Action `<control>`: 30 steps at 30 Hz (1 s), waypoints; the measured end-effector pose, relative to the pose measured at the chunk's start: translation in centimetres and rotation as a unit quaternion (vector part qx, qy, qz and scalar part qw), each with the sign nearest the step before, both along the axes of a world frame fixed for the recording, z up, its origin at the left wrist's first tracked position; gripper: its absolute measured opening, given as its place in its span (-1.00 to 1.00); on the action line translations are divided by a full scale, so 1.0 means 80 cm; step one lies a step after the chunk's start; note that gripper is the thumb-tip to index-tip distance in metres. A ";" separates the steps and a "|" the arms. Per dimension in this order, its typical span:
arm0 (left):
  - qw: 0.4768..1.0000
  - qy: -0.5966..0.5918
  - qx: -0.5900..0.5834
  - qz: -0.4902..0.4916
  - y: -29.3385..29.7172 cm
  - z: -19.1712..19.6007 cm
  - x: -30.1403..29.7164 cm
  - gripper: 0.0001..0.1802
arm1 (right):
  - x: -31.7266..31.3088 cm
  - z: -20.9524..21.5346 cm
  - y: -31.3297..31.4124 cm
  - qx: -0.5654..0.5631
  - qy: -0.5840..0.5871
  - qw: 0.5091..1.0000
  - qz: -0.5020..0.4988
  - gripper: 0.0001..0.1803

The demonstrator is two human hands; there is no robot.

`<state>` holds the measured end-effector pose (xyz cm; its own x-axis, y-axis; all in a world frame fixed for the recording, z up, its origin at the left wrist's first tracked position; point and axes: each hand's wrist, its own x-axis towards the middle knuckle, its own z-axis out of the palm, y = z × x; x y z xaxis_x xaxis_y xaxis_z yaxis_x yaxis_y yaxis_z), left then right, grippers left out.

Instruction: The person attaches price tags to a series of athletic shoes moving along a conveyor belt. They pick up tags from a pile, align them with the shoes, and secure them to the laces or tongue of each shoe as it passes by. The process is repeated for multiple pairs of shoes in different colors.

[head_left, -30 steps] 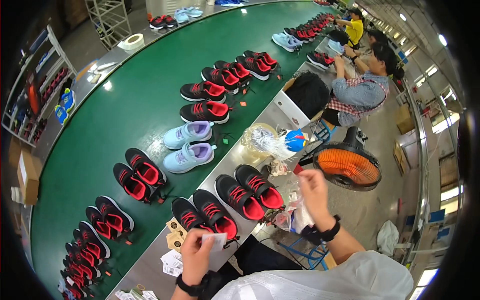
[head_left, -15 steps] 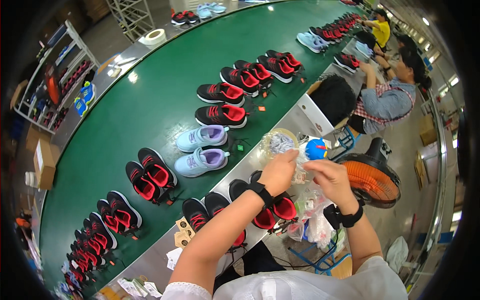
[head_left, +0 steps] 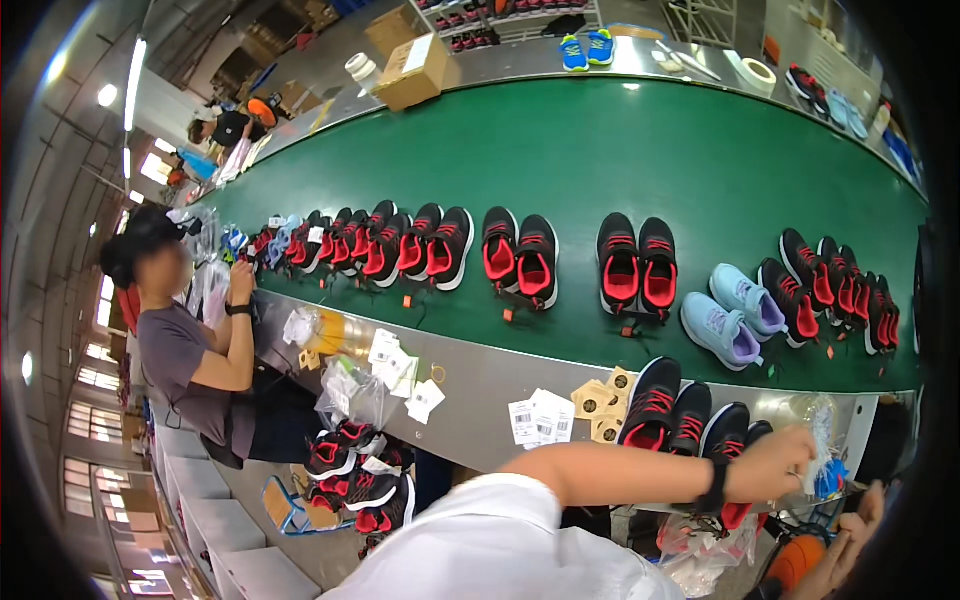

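My left hand [head_left: 772, 468] is at the lower right, its fingers bent and pressed together beside a bundle of thin clear plastic strands [head_left: 822, 440]. Whatever lies between the fingertips is too small to make out. Close by, my right hand [head_left: 850, 540] has its fingers apart and shows nothing in it. Black sneakers with red linings and laces [head_left: 655, 405] stand on the metal ledge by my left forearm, which partly hides them. A blue round object [head_left: 830, 480] sits between my hands.
A green conveyor belt [head_left: 400, 140] carries several black-red sneakers [head_left: 638, 262] and a light-blue pair [head_left: 722, 330]. Paper tags [head_left: 541, 418] and tan cards [head_left: 603, 402] lie on the metal ledge. An orange fan [head_left: 797, 560] stands low right. A co-worker [head_left: 190, 340] works at left.
The view has swung left, bringing the co-worker and paper tags into sight. My hands now appear at the lower right; my left hand still works beside the clear strands.
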<state>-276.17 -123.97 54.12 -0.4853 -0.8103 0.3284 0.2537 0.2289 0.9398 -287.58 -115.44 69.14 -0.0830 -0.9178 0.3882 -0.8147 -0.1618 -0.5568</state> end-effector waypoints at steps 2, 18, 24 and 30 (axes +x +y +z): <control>0.989 -0.021 0.143 -0.032 -0.003 0.032 0.083 -0.89 | 0.000 -0.027 -0.001 0.033 -0.071 0.994 0.072 -0.79; 0.864 0.141 0.358 0.323 0.043 0.043 0.290 -0.79 | 0.272 -0.090 -0.110 0.086 -0.107 0.967 0.216 -0.87; 0.875 0.124 0.294 0.363 0.045 0.050 0.294 -0.82 | 0.282 -0.089 -0.109 0.071 -0.087 0.971 0.212 -0.86; 0.880 -0.075 0.264 0.387 0.037 0.054 0.291 -0.84 | 0.274 -0.090 -0.120 0.030 -0.008 0.977 0.212 -0.83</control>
